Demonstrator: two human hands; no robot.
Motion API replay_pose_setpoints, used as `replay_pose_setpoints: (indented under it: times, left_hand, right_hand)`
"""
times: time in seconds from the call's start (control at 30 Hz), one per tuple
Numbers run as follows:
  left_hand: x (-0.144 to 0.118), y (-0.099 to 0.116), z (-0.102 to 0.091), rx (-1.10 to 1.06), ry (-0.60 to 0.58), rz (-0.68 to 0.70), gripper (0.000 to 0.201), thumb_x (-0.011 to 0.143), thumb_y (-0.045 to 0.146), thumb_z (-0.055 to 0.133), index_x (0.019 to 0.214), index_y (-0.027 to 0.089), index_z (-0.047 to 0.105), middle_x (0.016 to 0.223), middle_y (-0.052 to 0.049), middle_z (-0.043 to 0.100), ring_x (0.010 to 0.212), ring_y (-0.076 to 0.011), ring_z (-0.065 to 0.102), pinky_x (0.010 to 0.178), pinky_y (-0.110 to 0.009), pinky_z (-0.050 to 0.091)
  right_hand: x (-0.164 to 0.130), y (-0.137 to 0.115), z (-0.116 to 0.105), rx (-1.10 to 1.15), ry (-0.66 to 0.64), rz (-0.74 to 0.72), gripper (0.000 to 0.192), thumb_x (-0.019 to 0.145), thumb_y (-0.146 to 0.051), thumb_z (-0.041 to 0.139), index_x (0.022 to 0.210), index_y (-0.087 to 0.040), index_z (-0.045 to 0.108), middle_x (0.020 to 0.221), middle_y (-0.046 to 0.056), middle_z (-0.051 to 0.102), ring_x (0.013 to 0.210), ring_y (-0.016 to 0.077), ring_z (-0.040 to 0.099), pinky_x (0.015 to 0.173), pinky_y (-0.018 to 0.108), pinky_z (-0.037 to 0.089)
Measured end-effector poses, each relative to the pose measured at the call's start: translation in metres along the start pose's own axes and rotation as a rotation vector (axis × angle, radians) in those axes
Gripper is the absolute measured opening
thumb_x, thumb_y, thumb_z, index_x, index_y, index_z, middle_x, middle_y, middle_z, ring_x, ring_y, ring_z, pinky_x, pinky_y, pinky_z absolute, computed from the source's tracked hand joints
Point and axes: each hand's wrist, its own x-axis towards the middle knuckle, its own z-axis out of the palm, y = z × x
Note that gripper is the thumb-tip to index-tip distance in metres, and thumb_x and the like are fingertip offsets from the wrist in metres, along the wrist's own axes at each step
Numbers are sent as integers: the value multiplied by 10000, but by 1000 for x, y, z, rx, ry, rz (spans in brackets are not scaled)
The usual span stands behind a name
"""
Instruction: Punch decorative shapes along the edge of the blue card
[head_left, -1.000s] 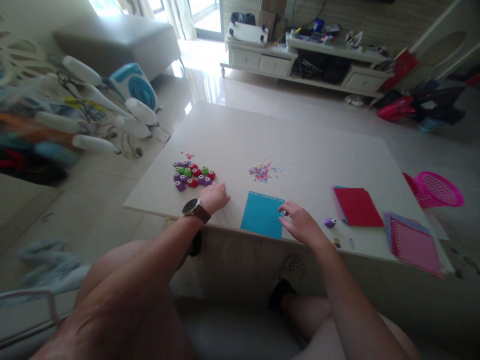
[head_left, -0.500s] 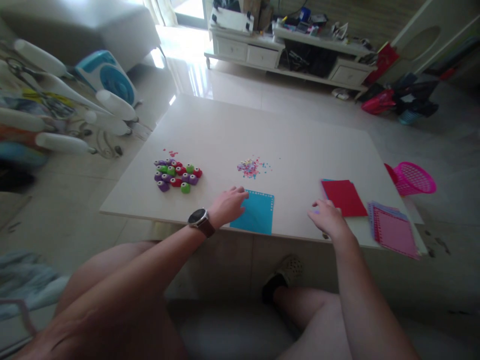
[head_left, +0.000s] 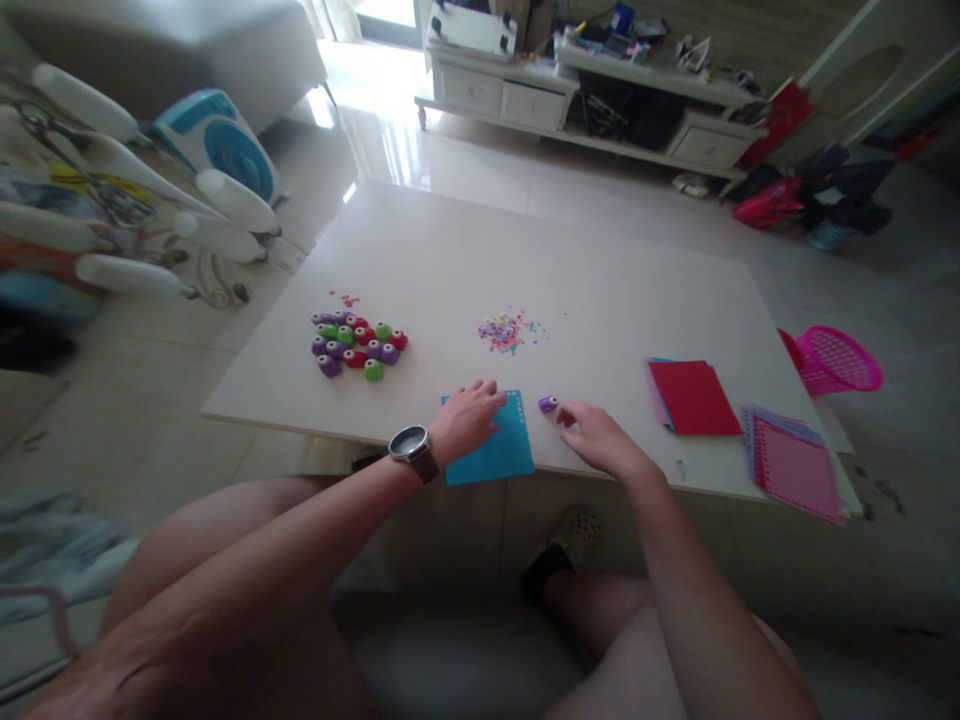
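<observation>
- Several small punches (head_left: 356,345), purple, red and green, lie in a cluster on the table (head_left: 525,260), well to the left of the blue sheet (head_left: 499,455).
- Our left hand (head_left: 469,420), a watch (head_left: 411,447) on its wrist, lies flat on the sheet's left part, fingers spread and released, pinning it down without gripping it.
- The sheet sits at the near table edge, its lower part hanging over it; its far edge shows a row of small holes.
- Beyond the sheet lies a scatter of coloured confetti (head_left: 506,330).
- One purple punch (head_left: 548,404) stands on the table just beside the sheet's far right corner.
- Our right hand (head_left: 600,440) is just right of that punch, fingers loosely curled and holding nothing; we cannot tell whether the fingertips touch it.
- We judge the step in hand to be bringing punch and sheet together; the next move would call for closing on the punch and lining its slot up with the sheet's edge.
- Further right of the sheet lie red paper (head_left: 694,397) and pink sheets (head_left: 799,465), with a pink basket (head_left: 836,358) off the table.
</observation>
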Motion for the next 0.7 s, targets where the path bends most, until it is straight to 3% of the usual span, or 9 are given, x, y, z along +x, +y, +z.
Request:
replay_pose_setpoints:
  times: [0.07,0.13,0.23,0.3,0.43,0.5,0.6,0.7]
  left_hand:
    - [2,-3,2,11,32,-87,396,935,282,704,1314,225,601,1376,-126,589,1266,-312,536,986,-427,479]
    - [3,-4,4,12,17,-137,444,917,300,738,1327,226,585,1407,-135,565,1288,-325,515,1003,-443,472]
    - [5,-5,5,-5,-16,-161,481,885,304,777,1319,225,586,1376,-134,571,1260,-322,534,1012,-444,463]
    - [5,-6,3,-14,-37,-183,508,872,311,789,1328,219,584,1338,-139,583,1229,-319,553,1023,-445,453]
    - [7,-6,1,-33,-71,-212,554,852,323,796,1349,206,580,1288,-139,620,1226,-339,551,1030,-468,444]
    - [8,-7,1,-38,-78,-212,539,845,312,786,1336,209,588,1276,-134,633,1232,-349,543,1026,-482,444]
    - [8,-8,2,-37,-89,-201,401,862,275,726,1246,213,631,1272,-136,626,1219,-346,554,1010,-483,452]
    - [8,-8,4,-44,-83,-177,225,898,226,634,1122,211,660,1244,-133,629,1202,-333,584,1001,-476,463]
  right_hand:
    - [1,-1,6,-53,105,-12,250,831,-68,610,1026,-212,669,1093,95,684,1029,258,660,967,370,524]
    - [2,1,13,-64,169,-37,389,836,-84,622,1200,-217,661,1240,124,647,1168,280,635,1072,421,504]
    - [3,5,23,-31,158,-89,593,832,-56,603,1402,-219,579,1494,147,551,1422,287,511,1233,463,395]
    - [4,5,26,-10,139,-102,604,841,-53,596,1425,-206,558,1549,150,527,1475,283,472,1271,467,351]
    - [5,-1,22,1,134,-87,451,875,-82,602,1309,-205,619,1351,135,659,1317,277,603,1199,456,434]
    - [5,-5,21,12,151,-103,481,875,-57,588,1333,-200,611,1371,135,655,1312,270,604,1185,443,441]
    - [4,-10,21,33,106,-136,472,900,-12,529,1309,-213,653,1381,110,667,1271,236,628,1143,378,459]
    - [3,-13,21,-20,57,-48,274,976,-85,533,1111,-205,739,1177,101,723,1025,214,694,985,328,515]
